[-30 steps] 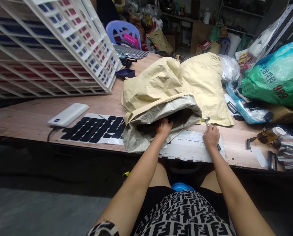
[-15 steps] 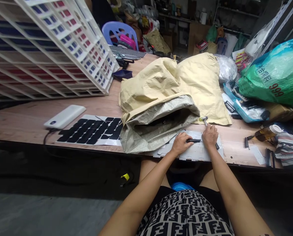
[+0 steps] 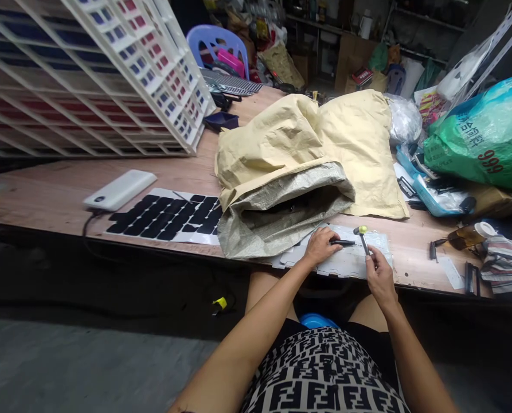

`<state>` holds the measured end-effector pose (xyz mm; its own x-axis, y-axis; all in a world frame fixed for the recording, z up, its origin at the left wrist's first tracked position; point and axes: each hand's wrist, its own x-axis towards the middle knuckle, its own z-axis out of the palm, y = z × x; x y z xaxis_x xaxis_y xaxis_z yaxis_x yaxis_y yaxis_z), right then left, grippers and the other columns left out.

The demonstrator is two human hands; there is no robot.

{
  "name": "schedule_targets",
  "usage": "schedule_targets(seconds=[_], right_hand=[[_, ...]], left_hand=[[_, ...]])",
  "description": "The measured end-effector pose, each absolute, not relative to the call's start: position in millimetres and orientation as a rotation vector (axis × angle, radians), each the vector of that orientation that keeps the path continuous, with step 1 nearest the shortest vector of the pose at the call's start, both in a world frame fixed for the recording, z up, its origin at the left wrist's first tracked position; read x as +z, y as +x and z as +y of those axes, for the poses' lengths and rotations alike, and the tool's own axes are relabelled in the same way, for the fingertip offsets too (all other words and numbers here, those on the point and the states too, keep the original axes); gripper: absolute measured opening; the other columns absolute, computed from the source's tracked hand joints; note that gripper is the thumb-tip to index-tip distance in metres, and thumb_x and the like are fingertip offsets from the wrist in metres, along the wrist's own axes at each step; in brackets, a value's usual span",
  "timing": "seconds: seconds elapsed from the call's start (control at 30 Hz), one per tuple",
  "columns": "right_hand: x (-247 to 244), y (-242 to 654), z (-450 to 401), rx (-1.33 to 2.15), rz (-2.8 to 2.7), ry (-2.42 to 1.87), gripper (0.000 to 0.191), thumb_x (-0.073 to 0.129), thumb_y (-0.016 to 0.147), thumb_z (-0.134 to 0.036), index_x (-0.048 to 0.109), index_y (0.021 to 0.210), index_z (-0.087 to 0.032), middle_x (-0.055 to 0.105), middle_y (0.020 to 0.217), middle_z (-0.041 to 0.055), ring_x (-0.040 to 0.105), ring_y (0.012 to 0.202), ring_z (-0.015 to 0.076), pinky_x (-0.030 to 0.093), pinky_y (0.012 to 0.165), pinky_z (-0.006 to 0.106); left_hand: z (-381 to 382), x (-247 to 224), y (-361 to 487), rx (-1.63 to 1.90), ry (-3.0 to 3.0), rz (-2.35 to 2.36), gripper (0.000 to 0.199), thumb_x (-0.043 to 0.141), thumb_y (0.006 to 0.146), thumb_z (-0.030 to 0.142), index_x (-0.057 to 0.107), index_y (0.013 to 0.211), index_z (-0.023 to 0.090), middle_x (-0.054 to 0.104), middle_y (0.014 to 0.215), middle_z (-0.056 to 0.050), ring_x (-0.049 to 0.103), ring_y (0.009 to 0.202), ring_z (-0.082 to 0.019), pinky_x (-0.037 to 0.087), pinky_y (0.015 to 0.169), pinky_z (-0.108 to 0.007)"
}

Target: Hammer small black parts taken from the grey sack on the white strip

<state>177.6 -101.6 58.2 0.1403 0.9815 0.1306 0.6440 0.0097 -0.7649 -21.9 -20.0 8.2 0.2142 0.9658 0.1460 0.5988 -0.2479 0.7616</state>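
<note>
My left hand [image 3: 321, 245] is closed on a slim black part [image 3: 344, 242], which lies over a pale grey sheet [image 3: 301, 256] at the table's front edge. To its right, my right hand [image 3: 379, 272] grips the handle of a small hammer [image 3: 363, 238]. The hammer's head, with a yellow-green face, is raised just beyond my fingers and apart from the black part. Behind my left hand a large yellow woven sack [image 3: 273, 143] lies with its grey-lined mouth open toward me; something dark inside cannot be made out.
On the left are a white plastic crate [image 3: 152, 74], a white power bank [image 3: 120, 190] with a cable and a sheet of black pieces [image 3: 163, 217]. Right: a blue basket [image 3: 436, 201], a brown bottle [image 3: 466, 235], striped cloth [image 3: 507, 261] and a green bag [image 3: 483, 132].
My right hand has drawn back toward me and turned, and the hammer is now held up by its handle. My left hand keeps its hold. The whole view has shifted slightly.
</note>
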Motion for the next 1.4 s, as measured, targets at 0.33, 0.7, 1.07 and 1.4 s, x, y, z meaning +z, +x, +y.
schedule_targets(seconds=[0.33, 0.7, 1.07, 1.4], right_hand=[[47.3, 162.3, -118.8, 0.429, -1.765, -1.589, 0.036, 0.044, 0.096, -0.028, 0.064, 0.125, -0.019, 0.068, 0.118, 0.012, 0.064, 0.111, 0.0224, 0.051, 0.1, 0.041], [52.6, 146.7, -115.5, 0.431, -1.861, -1.576, 0.037, 0.043, 0.096, -0.027, 0.064, 0.125, -0.021, 0.068, 0.116, 0.011, 0.064, 0.109, 0.0226, 0.051, 0.098, 0.04], [52.1, 172.9, -20.7, 0.044, -1.781, -1.977, 0.039, 0.044, 0.093, -0.022, 0.063, 0.128, -0.02, 0.063, 0.105, 0.0093, 0.057, 0.096, 0.0218, 0.043, 0.082, 0.032], [25.6, 171.2, 15.9, -0.38, -1.87, -2.213, 0.036, 0.037, 0.099, -0.022, 0.057, 0.129, -0.017, 0.056, 0.106, 0.0134, 0.049, 0.097, 0.0254, 0.035, 0.077, 0.034]], left_hand=[[-20.2, 16.2, -19.3, 0.821, 1.882, 1.469, 0.017, 0.077, 0.077, 0.029, 0.073, 0.092, 0.024, 0.066, 0.094, -0.002, 0.055, 0.096, -0.022, 0.043, 0.088, -0.035], [-17.5, 9.2, -17.9, 0.824, 1.906, 1.486, 0.017, 0.078, 0.077, 0.031, 0.071, 0.09, 0.023, 0.065, 0.094, -0.002, 0.053, 0.094, -0.022, 0.043, 0.085, -0.036], [-18.5, 8.5, -19.3, 0.843, 1.924, 1.457, 0.017, 0.077, 0.077, 0.031, 0.071, 0.091, 0.023, 0.065, 0.094, -0.002, 0.054, 0.096, -0.023, 0.043, 0.086, -0.036], [-19.5, 15.0, -24.0, 0.875, 1.948, 1.405, 0.013, 0.071, 0.081, 0.028, 0.065, 0.091, 0.022, 0.064, 0.092, -0.002, 0.055, 0.092, -0.022, 0.043, 0.086, -0.036]])
